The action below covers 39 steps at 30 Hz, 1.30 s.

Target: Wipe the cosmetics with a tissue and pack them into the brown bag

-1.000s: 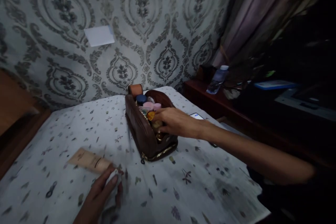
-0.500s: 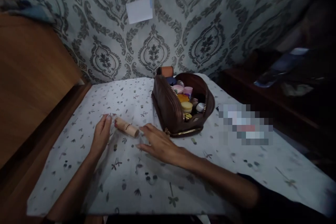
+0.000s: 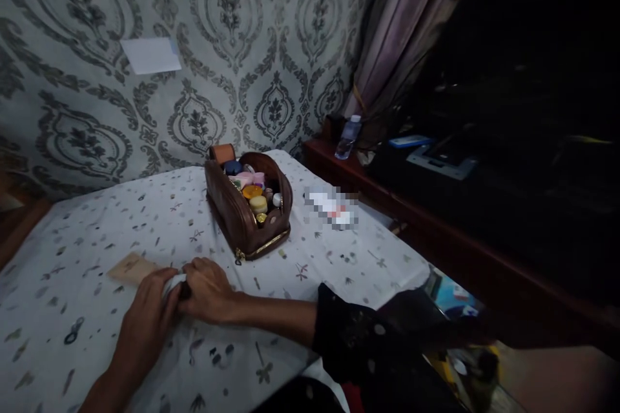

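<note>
My left hand (image 3: 148, 316) and my right hand (image 3: 207, 290) meet low on the patterned tablecloth (image 3: 145, 226). Both close around the near, white-capped end of a beige cosmetic tube (image 3: 132, 268) that lies flat and points away to the left. Behind them stands an open brown leather pouch (image 3: 237, 216), filled with several small jars and caps. Neither hand touches the pouch.
A pixelated flat item (image 3: 333, 206) lies to the right of the pouch. A dark wooden sideboard (image 3: 387, 200) runs along the right, with a water bottle (image 3: 347, 137) and a dark device on it. A white note (image 3: 149, 54) is stuck on the wallpaper.
My right hand left the pouch, crossed to the tube and now grips its end together with my left hand. The view swung left and then back right.
</note>
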Tool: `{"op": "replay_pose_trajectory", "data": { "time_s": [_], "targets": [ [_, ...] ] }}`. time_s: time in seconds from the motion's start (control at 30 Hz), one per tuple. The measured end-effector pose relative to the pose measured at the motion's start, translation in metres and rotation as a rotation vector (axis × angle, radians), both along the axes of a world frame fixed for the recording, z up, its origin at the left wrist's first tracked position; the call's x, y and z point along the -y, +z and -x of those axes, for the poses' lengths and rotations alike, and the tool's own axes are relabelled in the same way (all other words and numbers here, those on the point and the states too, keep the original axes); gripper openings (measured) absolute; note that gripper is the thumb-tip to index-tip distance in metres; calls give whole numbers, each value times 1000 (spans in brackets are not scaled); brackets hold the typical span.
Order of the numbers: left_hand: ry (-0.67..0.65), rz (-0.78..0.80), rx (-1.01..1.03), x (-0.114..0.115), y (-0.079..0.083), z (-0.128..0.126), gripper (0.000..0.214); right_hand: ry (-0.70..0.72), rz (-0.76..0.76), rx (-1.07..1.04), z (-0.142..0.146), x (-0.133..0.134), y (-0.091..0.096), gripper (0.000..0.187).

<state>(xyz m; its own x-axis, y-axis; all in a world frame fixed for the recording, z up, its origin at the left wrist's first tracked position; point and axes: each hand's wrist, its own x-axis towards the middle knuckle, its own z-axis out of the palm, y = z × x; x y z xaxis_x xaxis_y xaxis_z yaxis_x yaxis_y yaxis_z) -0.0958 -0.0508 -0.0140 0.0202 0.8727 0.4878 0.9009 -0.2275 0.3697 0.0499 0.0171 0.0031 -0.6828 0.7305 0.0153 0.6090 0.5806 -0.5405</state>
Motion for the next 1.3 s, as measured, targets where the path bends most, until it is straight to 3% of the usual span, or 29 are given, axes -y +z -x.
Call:
{"op": "replay_pose_trajectory", "data": {
  "time_s": [0.27,0.67,1.1,1.3],
  "targets": [
    [5,-69,15,4,0,14,39,-47,70,-42,6,0,5,42],
    [-148,-186,-130,10,-2,-12,21,-32,21,-122,-10,3,-19,17],
    [-253,-202,-100,13,-2,5,28,-38,-7,-120,-8,5,-16,17],
    [-159,-130,-78,10,-2,25,25,-18,10,-208,-10,5,-19,20]
  ]
}}
